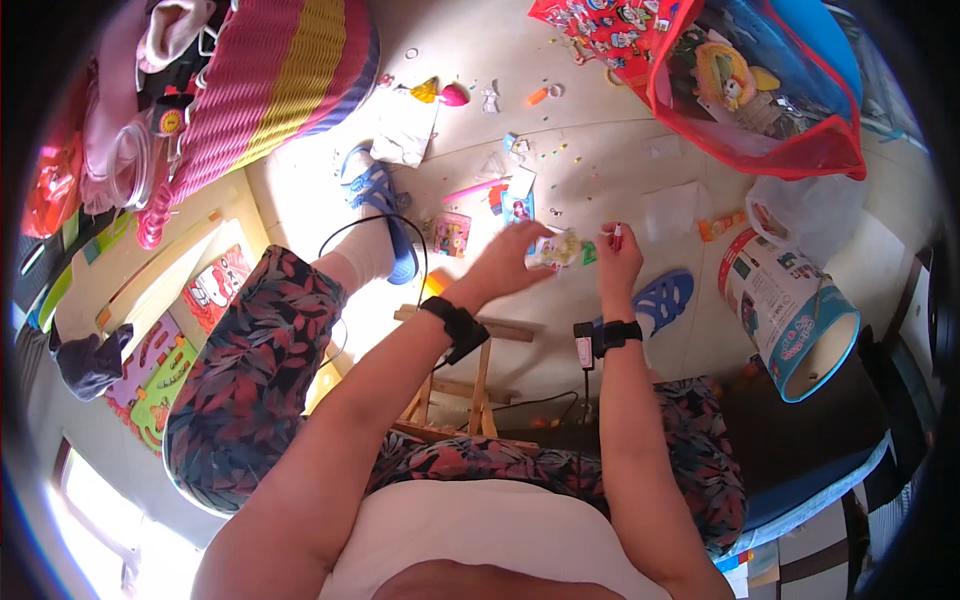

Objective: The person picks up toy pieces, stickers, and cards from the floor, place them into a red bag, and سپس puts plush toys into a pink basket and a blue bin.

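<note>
Over the littered floor, my left hand (505, 265) has its thumb and fingers closed on a small clear packet (560, 247) with pale yellowish contents. Just to its right, my right hand (620, 268) pinches a small red and white piece (617, 234), too small to name. Between the two hands shows a little green piece (588, 252); I cannot tell whether either hand touches it. Left of the packet lie a pinkish picture card (452, 234) and a blue card (518, 208). Both wrists wear black bands.
Beads and tiny toys are scattered ahead, near a white paper (405, 135). A red-rimmed clear bag (655, 85) of toys stands at the far right, above a tipped cardboard tube (790, 310). A striped woven basket (275, 75) is far left. A wooden stool (480, 385) stands between my legs.
</note>
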Demonstrator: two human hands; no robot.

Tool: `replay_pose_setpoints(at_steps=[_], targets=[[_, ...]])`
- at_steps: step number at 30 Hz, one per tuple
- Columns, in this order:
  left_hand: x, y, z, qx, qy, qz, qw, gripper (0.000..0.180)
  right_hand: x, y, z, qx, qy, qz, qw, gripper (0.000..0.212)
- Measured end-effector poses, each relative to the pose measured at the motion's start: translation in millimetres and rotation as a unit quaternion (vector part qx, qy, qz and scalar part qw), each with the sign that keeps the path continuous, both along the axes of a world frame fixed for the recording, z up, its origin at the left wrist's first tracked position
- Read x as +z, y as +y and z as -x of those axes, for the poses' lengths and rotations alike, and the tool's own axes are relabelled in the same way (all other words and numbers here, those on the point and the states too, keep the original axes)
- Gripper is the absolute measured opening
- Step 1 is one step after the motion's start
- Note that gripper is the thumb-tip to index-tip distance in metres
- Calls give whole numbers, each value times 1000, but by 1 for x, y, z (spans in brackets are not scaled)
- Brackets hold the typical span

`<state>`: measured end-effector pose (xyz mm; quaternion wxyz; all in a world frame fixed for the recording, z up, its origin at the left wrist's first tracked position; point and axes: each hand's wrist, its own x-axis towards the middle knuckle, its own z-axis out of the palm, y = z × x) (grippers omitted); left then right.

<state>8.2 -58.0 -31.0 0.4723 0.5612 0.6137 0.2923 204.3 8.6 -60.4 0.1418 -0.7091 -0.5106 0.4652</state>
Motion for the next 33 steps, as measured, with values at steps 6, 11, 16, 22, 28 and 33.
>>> replay_pose_setpoints(at_steps=[6,11,16,22,28,33], targets=[[-46,11,76,51,375,54,924,20,-10,-39,3,-12,-54,-69,996,14],[-56,-1,65,187,280,52,940,14,-18,-58,-22,-120,-79,-20,989,23],[-42,-4,-23,359,230,237,873,47,-40,-77,-13,-33,-206,-131,969,36],[-39,15,3,282,149,259,912,22,-31,-53,7,-75,-115,-5,991,36],[-36,-9,61,330,106,155,925,35,-13,-51,-22,-81,-92,0,992,28],[-46,16,35,219,208,234,924,49,-9,-82,28,-62,-27,-14,998,34]])
